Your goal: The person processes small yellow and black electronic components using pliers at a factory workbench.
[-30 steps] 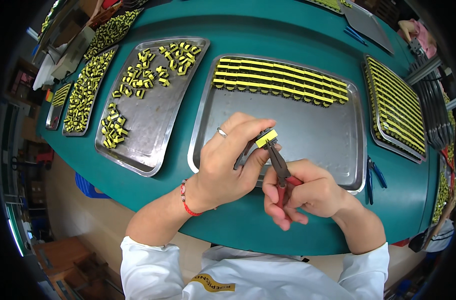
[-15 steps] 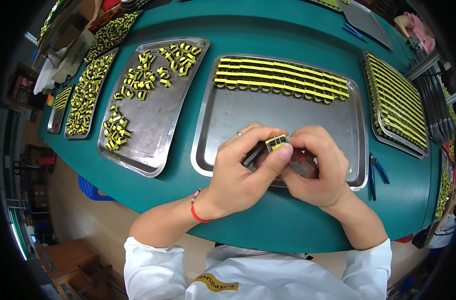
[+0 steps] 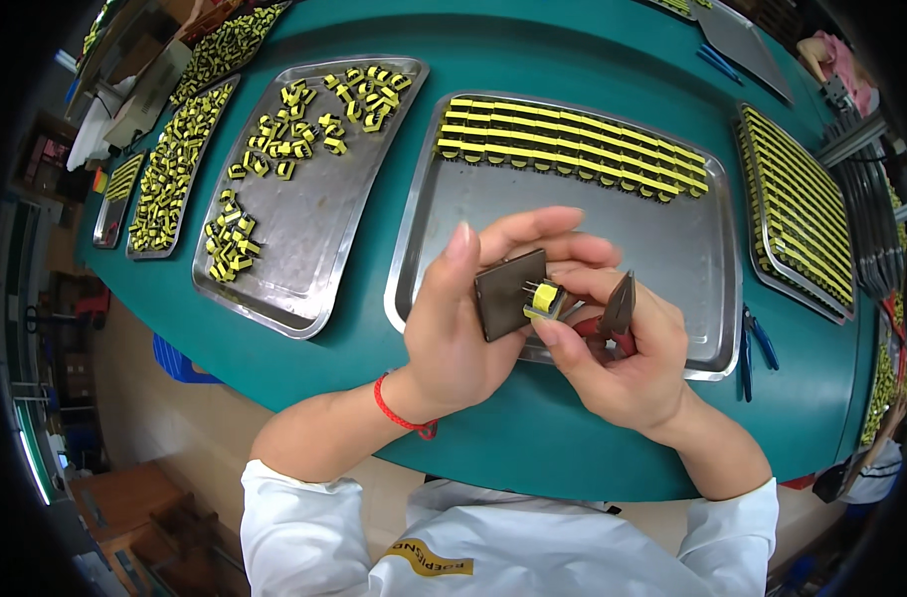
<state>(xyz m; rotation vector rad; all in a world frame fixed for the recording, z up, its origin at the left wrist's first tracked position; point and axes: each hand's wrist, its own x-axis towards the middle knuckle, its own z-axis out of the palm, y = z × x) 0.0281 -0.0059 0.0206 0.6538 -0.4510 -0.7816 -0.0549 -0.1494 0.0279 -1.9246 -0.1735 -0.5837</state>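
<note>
A dark, flat square plate (image 3: 511, 295) lies against the fingers of my left hand (image 3: 452, 323), which holds it with thumb raised and fingertips stretched out. My right hand (image 3: 628, 363) pinches a small yellow-and-black transformer (image 3: 544, 298) between thumb and fingers. The transformer's thin metal pins point at the plate; whether they touch it I cannot tell. Also in my right hand are red-handled pliers (image 3: 621, 310), their dark jaws sticking up past the fingers. Beneath both hands is a metal tray (image 3: 707, 338) with neat rows of transformers (image 3: 573, 144) along its far side.
Left of my hands, another metal tray (image 3: 319, 239) carries loose transformers (image 3: 233, 239). Farther left stands a tray heaped with them (image 3: 180, 164). At the right are a stacked tray of rowed transformers (image 3: 797, 214) and blue-handled cutters (image 3: 757, 343). More blue-handled tools (image 3: 720, 65) lie farther back.
My left thumb has come off the transformer and its fingers have spread, showing the plate. The transformer is now in my right fingers, and the pliers' jaws have come into sight.
</note>
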